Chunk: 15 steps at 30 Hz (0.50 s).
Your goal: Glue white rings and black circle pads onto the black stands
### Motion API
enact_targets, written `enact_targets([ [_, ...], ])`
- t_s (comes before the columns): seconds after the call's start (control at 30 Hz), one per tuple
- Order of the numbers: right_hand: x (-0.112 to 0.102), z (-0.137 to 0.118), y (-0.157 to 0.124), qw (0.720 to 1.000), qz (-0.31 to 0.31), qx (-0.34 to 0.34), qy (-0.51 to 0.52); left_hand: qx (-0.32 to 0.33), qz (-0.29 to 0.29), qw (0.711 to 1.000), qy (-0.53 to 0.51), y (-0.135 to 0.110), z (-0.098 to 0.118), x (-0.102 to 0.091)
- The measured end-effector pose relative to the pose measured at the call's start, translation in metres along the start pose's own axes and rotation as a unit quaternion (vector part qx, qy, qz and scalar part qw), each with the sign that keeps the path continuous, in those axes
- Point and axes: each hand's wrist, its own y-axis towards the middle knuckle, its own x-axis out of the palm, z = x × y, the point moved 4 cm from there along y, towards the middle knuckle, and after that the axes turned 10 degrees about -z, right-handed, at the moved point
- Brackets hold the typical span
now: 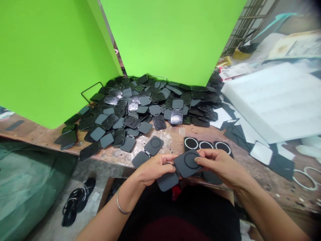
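Note:
A dark grey hinged two-panel pad [187,164] is held between both hands near the table's front edge. My left hand [156,167] grips it around the hinge, thumb on top. My right hand [218,165] pinches the far corner of the panel marked with a ring, its thumb beside that ring. Another opened pad [147,151] lies flat just left of my hands. Behind my right hand, several dark panels with white rings [191,143] sit side by side, partly hidden by the held pad. A large heap of similar hinged pads [142,107] spreads behind.
Tall green boards [165,36] stand behind the heap. To the right are a white foam block [276,100], dark and white square sheets [261,152] and loose white rings [304,179]. Black sandals [77,201] lie on the floor beside a green sack [32,190].

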Motion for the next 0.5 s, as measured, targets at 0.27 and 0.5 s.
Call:
enact_targets([
  [0.27, 0.0014, -0.0032, -0.0011, 1.000, 0.004, 0.003, -0.017, -0.008, 0.002, 1.000, 0.003, -0.0004, -0.0001, 0.0001],
  [0.5, 0.0016, -0.0034, -0.0019, 0.999, 0.011, -0.013, -0.049, 0.002, -0.002, 1.000, -0.002, -0.0005, -0.0001, -0.0001],
])
